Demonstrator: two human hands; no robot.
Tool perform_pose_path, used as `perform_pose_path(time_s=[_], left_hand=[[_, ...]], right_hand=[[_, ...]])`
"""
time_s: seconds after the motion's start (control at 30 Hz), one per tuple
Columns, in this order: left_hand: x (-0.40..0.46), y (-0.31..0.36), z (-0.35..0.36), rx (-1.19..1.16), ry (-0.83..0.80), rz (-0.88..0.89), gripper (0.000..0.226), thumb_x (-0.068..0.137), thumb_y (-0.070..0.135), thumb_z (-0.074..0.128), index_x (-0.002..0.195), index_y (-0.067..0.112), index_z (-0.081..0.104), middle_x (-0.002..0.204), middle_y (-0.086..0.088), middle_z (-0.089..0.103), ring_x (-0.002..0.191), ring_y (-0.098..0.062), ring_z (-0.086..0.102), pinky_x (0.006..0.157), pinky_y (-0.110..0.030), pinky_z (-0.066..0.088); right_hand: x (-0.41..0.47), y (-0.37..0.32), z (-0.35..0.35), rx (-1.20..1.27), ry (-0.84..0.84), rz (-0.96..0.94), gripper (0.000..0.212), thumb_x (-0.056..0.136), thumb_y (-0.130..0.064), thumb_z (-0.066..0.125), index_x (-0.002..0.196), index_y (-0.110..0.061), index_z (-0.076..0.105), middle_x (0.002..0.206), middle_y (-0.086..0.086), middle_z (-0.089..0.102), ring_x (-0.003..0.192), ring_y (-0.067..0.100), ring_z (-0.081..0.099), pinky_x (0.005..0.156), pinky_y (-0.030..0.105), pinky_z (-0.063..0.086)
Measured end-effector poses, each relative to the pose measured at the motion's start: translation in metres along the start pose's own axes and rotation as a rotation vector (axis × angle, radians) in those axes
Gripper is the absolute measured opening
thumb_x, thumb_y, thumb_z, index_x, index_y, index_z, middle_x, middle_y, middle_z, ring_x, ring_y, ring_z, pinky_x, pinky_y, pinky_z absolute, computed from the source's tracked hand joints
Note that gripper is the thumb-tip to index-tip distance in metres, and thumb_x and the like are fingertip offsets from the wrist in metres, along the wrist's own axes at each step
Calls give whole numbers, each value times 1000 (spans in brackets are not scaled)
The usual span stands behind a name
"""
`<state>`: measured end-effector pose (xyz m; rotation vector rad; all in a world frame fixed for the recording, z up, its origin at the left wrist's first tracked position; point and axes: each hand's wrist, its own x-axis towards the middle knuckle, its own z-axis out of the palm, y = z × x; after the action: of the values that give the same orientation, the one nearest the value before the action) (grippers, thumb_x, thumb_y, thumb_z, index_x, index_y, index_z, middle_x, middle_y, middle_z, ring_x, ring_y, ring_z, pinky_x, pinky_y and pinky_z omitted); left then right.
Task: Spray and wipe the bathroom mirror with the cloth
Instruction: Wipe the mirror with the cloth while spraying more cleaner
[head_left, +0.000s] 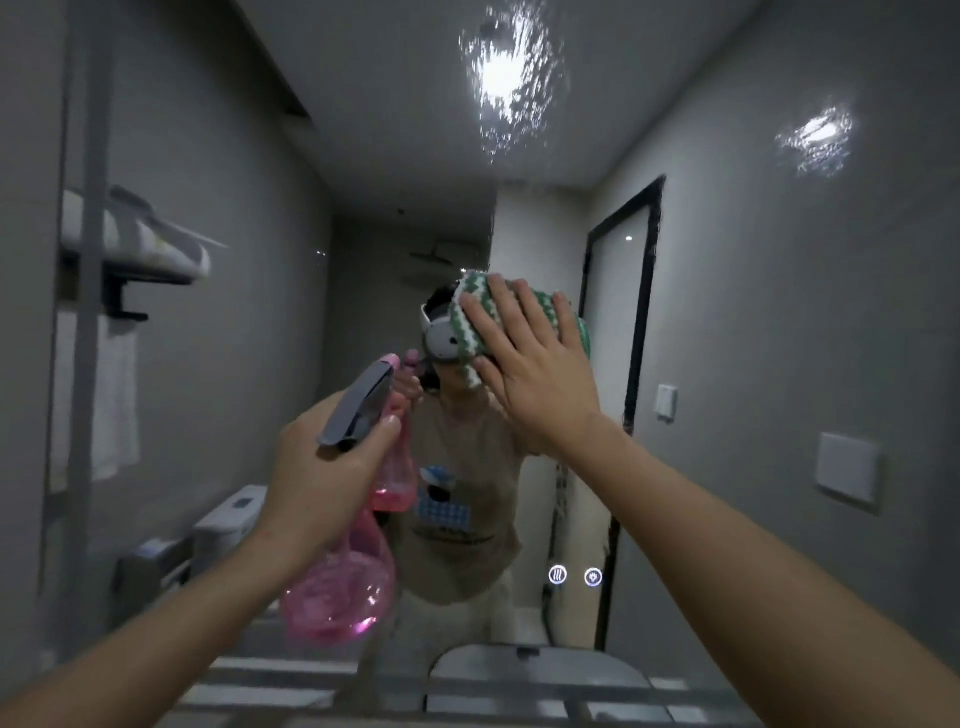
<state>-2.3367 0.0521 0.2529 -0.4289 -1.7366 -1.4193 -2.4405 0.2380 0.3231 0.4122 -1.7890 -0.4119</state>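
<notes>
The bathroom mirror (753, 312) fills most of the head view, with wet smears over the reflected ceiling lights near the top. My right hand (530, 364) presses a green-and-white zigzag cloth (470, 306) flat against the glass at the middle, fingers spread. My left hand (322, 478) grips the neck of a pink spray bottle (343, 592) with a grey trigger head (358, 410), held just in front of the mirror and pointing at it. The bottle's reflection shows right behind it.
Two lit touch icons (575, 576) sit low on the mirror. A basin edge (535, 660) and counter lie below. Reflected in the glass are a towel rack (135, 249) at left, a toilet, a dark-framed door at right and a person wearing a headset.
</notes>
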Motion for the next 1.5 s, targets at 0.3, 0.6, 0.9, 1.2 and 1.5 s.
perform_pose_path(time_s=[0.3,0.6,0.9,1.2,1.5], left_hand=[[89,62,-4,86,-10,109,14,84,10,61,79,21,68,60,8,67,52,0,53,54,-16,43],[179,116,-41,193,103,210,28,78,26,62,89,1,70,87,-20,70,80,-27,66,77,-40,54],[218,124,-52,210,67,252,36,69,33,61,84,2,71,85,-16,71,81,-28,68,70,-40,56],[233,129,-74,133,100,296,13,75,22,60,72,13,69,89,-4,73,90,-22,66,92,-50,49],[221,100,-85,66,153,278,10,74,24,64,74,29,73,87,-1,73,91,-27,67,90,-56,49]], right_hand=[[99,28,-30,60,5,147,56,101,-44,15,151,-28,-7,159,3,-6,146,23,-4,114,47,-8],[201,36,-52,126,87,234,54,102,-41,15,151,-26,-3,160,3,-1,146,24,-2,114,48,-5],[260,46,-71,182,113,353,54,102,-37,18,152,-22,1,159,5,4,145,25,0,114,48,-3],[309,72,-87,241,86,427,54,102,-39,18,152,-23,3,159,5,0,146,25,-1,114,50,-1],[298,-17,-82,225,98,207,56,101,-38,23,152,-22,4,159,7,4,146,27,2,115,53,-3]])
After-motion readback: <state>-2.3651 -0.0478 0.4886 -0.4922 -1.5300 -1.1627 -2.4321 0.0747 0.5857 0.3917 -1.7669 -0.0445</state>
